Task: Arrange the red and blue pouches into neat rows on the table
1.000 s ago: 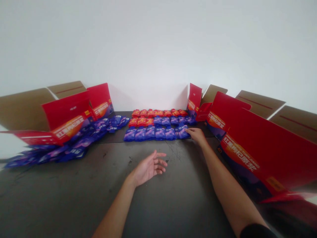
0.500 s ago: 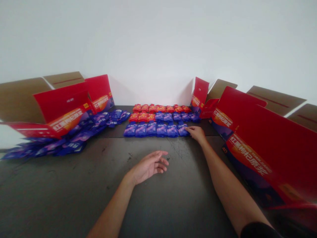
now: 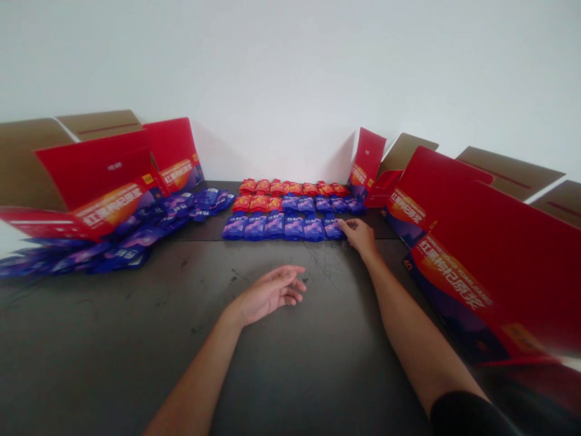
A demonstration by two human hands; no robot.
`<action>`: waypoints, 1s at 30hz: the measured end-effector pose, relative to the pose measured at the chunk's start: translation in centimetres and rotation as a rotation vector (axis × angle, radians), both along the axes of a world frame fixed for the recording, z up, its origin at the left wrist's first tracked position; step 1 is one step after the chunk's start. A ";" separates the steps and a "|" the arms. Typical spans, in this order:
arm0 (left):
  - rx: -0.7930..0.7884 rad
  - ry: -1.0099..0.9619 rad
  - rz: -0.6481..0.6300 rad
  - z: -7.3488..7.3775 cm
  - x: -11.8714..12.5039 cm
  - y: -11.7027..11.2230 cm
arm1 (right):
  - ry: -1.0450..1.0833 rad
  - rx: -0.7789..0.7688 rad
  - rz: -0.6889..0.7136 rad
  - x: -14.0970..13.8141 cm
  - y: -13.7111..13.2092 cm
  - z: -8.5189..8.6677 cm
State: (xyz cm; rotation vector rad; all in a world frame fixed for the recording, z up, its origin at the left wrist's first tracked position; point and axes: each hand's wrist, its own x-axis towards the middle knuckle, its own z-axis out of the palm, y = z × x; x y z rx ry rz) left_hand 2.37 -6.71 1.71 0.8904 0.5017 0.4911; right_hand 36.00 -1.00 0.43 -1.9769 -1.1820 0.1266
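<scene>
My right hand (image 3: pixel 358 235) lies at the right end of the front row, its fingertips touching the last blue pouch (image 3: pixel 333 229) without a visible grip. That row of blue foil pouches (image 3: pixel 281 228) runs across the table. Behind it is a mixed row of red and blue pouches (image 3: pixel 290 204), and a row of red pouches (image 3: pixel 290 188) lies furthest back. My left hand (image 3: pixel 272 295) rests palm-inward on the dark tabletop in front of the rows, fingers loosely curled and apart. It holds nothing.
Opened red cardboard cartons with brown flaps stand at the left (image 3: pixel 95 172) and right (image 3: pixel 490 260), flanking the rows. A loose heap of blue pouches (image 3: pixel 122 242) spreads before the left cartons. The scratched dark table (image 3: pixel 136 315) meets a white wall (image 3: pixel 290 79).
The whole scene sits higher in the picture as my head tips down. My right hand stays at the same pouch, and my left hand stays on the table.
</scene>
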 end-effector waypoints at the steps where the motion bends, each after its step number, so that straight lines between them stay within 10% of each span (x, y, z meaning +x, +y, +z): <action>1: 0.002 -0.001 -0.001 0.0 0.0 0.0 | -0.019 0.013 0.002 0.0 -0.1 0.0; 30: 0.077 0.027 -0.027 0.0 -0.1 -0.1 | 0.110 0.182 0.056 0.1 -0.7 -1.4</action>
